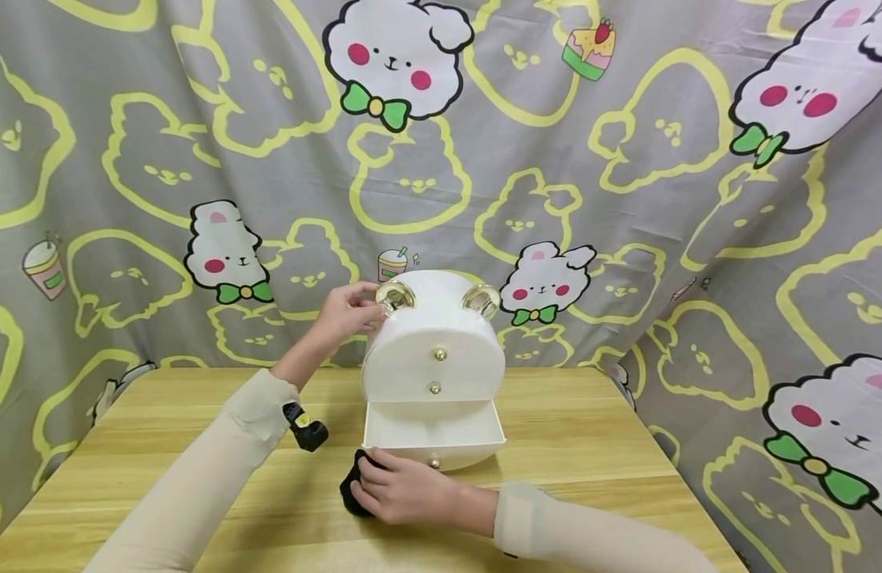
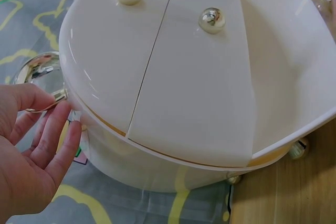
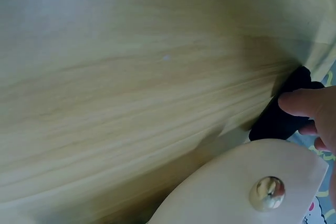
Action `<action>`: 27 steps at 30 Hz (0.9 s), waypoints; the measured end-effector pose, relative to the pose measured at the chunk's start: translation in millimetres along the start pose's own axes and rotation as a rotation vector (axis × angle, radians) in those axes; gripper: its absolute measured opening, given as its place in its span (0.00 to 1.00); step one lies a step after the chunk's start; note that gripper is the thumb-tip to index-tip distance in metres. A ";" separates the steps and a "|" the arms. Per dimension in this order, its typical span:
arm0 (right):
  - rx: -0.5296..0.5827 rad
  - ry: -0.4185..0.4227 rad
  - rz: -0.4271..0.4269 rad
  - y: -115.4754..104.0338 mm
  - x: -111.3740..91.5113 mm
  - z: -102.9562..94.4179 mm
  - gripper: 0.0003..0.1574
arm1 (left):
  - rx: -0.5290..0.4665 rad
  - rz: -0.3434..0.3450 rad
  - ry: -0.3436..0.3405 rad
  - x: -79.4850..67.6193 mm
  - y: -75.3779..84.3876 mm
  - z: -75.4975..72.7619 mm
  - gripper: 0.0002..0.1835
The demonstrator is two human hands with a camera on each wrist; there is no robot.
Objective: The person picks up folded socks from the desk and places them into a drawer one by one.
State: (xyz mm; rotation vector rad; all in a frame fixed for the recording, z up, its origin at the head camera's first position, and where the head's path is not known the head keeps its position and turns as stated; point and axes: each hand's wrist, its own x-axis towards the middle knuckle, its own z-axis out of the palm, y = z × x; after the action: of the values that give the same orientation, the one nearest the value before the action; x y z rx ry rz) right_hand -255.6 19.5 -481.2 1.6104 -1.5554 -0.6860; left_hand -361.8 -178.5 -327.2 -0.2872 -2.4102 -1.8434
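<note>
A white rounded storage box [image 1: 430, 318] with gold ears and gold ball knobs stands on the table. Its lowest drawer [image 1: 435, 426] is pulled out, and the part of its inside that shows is bare white; the two drawers above are closed. My left hand [image 1: 344, 312] pinches the rim of the left gold ear [image 2: 39, 69] between thumb and fingertips. Close by the drawer's front left corner, my right hand [image 1: 415, 487] grips a soft black cloth-like item [image 3: 278, 114], its thumb lying across it. The palm side of that hand is hidden.
The wooden table [image 1: 584, 454] runs under the box and both forearms. Behind and along the sides hangs a grey curtain [image 1: 412, 175] with cartoon prints. A black wrist camera [image 1: 306, 428] is strapped at the left cuff.
</note>
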 end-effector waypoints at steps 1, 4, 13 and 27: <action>0.002 0.004 -0.004 -0.7 1.4 0.0 0.22 | 0.001 0.000 -0.001 -0.1 0.5 0.2 0.24; 0.022 0.002 -0.012 -3.2 5.0 -1.1 0.21 | -0.004 -0.001 0.001 -0.4 1.8 0.6 0.23; 0.134 0.095 0.045 -9.1 8.8 -5.0 0.21 | 0.011 -0.006 0.010 -0.3 2.2 1.1 0.23; 0.376 -0.064 0.028 -0.4 3.4 -7.4 0.19 | 0.016 -0.003 0.006 -2.1 2.3 1.2 0.24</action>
State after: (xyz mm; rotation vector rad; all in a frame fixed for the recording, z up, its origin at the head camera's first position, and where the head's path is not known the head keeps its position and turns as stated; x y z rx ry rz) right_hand -249.0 17.3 -477.0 1.8463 -1.8317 -0.4510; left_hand -359.2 -176.9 -325.7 -0.2766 -2.4210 -1.8231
